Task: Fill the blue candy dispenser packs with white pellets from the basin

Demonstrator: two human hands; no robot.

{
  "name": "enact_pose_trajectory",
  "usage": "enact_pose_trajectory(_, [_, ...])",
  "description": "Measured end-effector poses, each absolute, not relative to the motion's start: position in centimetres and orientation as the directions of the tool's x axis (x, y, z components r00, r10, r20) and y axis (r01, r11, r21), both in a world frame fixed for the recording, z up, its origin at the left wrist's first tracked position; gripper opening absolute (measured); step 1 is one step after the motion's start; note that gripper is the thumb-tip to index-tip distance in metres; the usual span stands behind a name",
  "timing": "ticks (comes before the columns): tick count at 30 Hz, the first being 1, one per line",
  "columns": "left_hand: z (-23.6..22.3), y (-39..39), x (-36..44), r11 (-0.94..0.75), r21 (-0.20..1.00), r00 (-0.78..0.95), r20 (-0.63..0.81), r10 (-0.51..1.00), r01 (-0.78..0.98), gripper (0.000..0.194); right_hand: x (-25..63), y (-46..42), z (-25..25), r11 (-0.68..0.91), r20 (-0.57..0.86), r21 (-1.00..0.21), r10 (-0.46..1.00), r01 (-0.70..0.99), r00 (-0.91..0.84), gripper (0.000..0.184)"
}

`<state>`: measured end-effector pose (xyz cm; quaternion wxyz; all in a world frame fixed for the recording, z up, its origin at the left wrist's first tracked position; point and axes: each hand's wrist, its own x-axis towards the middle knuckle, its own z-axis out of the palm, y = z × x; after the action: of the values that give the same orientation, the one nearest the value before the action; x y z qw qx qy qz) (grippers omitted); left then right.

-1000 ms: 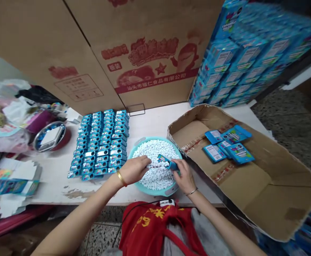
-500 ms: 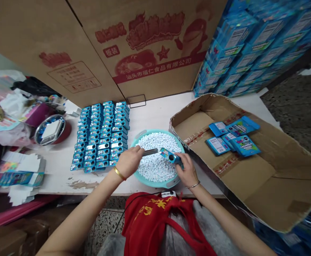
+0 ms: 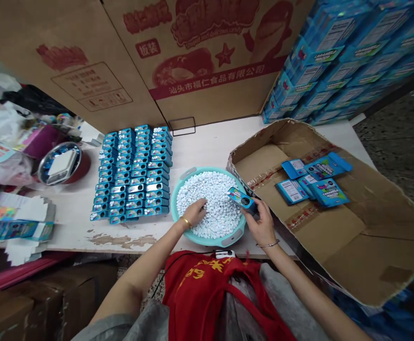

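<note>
right hand (image 3: 263,224) holds blue candy box (image 3: 241,199) at two o'clock of teal basin (image 3: 173,203); left hand (image 3: 194,212) in white candies (image 3: 216,203), grip unclear; tilting risks spillage.

Before you: basin (image 3: 173,203) on the desk (image 3: 210,142), candies (image 3: 214,199) in it.
Your left: tins (image 3: 132,173) in rows beside the basin, then bowl (image 3: 59,163).
Your right: carton (image 3: 335,251), packs (image 3: 313,177) inside.
Behind: boxes (image 3: 335,61) stacked at the desk's far right.
</note>
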<state>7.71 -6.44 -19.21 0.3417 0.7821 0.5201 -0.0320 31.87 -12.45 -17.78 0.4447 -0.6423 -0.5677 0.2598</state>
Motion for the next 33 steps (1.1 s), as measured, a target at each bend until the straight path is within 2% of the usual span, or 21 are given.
enact_pose_trajectory(4, [-15.7, -6.7, 5.1, -0.216, 0.666, 0.525, -0.306, 0.794, 0.714, 0.028, 32.0, -12.3, -17.9, 0.053, 0.191, -0.852, 0.958, 0.521, 0.214, 0.034])
enact_pose_trajectory(8, [-10.2, -6.4, 4.1, -0.330, 0.662, 0.598, -0.222, 0.770, 0.672, 0.027, 31.7, -12.1, -17.8, 0.113, 0.220, -0.821, 0.967, 0.559, 0.126, 0.033])
enact_pose_trajectory(12, [-5.1, -5.4, 5.5, -0.464, 0.539, 0.660, -0.254, 0.707, 0.703, 0.025, 30.9, -11.9, -17.7, 0.181, 0.241, -0.791, 0.970, 0.585, 0.026, 0.040])
enact_pose_trajectory(17, [-0.7, -5.0, 9.6, -0.609, 0.196, 0.620, -0.460, 0.635, 0.769, 0.020, 29.6, -11.9, -17.6, 0.224, 0.259, -0.770, 0.965, 0.597, -0.028, 0.045])
enact_pose_trajectory(20, [0.9, -5.8, 12.1, -0.616, 0.056, 0.560, -0.488, 0.670, 0.786, 0.028, 29.2, -12.1, -17.6, 0.222, 0.254, -0.775, 0.967, 0.591, -0.030, 0.045])
enact_pose_trajectory(23, [1.7, -6.8, 13.7, -0.627, 0.006, 0.555, -0.471, 0.686, 0.779, 0.036, 29.1, -12.3, -17.8, 0.214, 0.247, -0.794, 0.969, 0.569, -0.021, 0.044])
enact_pose_trajectory(27, [1.9, -6.9, 12.9, -0.658, -0.045, 0.556, -0.493, 0.669, 0.751, 0.029, 29.3, -12.1, -18.4, 0.193, 0.236, -0.814, 0.972, 0.548, 0.009, 0.043])
enact_pose_trajectory(29, [1.6, -6.7, 11.3, -0.674, -0.022, 0.585, -0.475, 0.657, 0.738, 0.027, 29.4, -11.9, -18.4, 0.179, 0.225, -0.816, 0.974, 0.550, 0.017, 0.045])
enact_pose_trajectory(33, [-0.8, -6.3, 7.5, -0.690, 0.082, 0.668, -0.352, 0.655, 0.720, 0.037, 29.6, -11.1, -17.7, 0.163, 0.181, -0.796, 0.983, 0.582, -0.027, 0.050])
